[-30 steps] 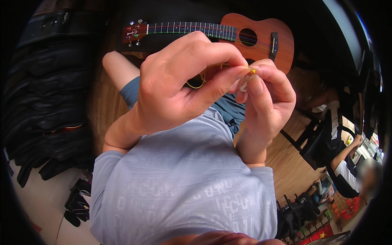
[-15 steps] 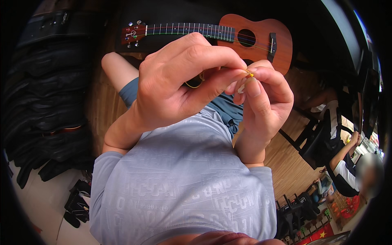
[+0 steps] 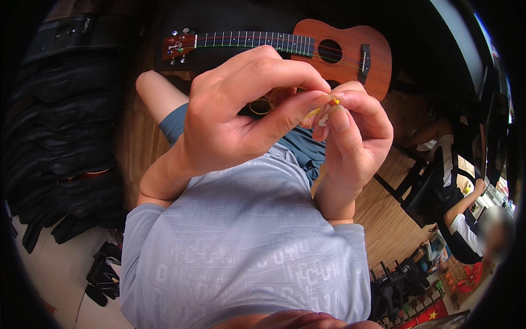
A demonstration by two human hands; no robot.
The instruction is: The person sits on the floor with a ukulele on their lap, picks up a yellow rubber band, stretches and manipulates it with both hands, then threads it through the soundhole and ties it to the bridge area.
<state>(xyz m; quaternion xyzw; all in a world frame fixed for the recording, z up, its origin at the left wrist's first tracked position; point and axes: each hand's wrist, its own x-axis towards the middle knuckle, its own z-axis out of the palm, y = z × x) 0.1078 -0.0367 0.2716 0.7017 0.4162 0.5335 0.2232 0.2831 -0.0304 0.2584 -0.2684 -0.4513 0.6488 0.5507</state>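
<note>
Before my chest, my left hand (image 3: 241, 98) and my right hand (image 3: 356, 129) meet fingertip to fingertip. Both are pinched on a thin yellow string (image 3: 336, 101), which shows a small bright knot or bunched end between the tips. Loose loops of the same string hang behind my left fingers. A small white scrap (image 3: 323, 120) sits among my right fingers; what it is I cannot make out. Beyond the hands lies a brown wooden ukulele (image 3: 378, 66), headstock to the left and sound hole facing up, with coloured strings along its neck.
The ukulele rests on a dark surface (image 3: 230, 19). Black instrument cases or bags (image 3: 66, 126) are stacked at the left. On the right are a black chair (image 3: 424, 200) and another person (image 3: 466, 219). Wooden flooring (image 3: 389, 219) shows beside me.
My left fingers have shifted slightly, and more yellow string shows behind and below them. The knot between the fingertips has turned a little. The ukulele has stayed put.
</note>
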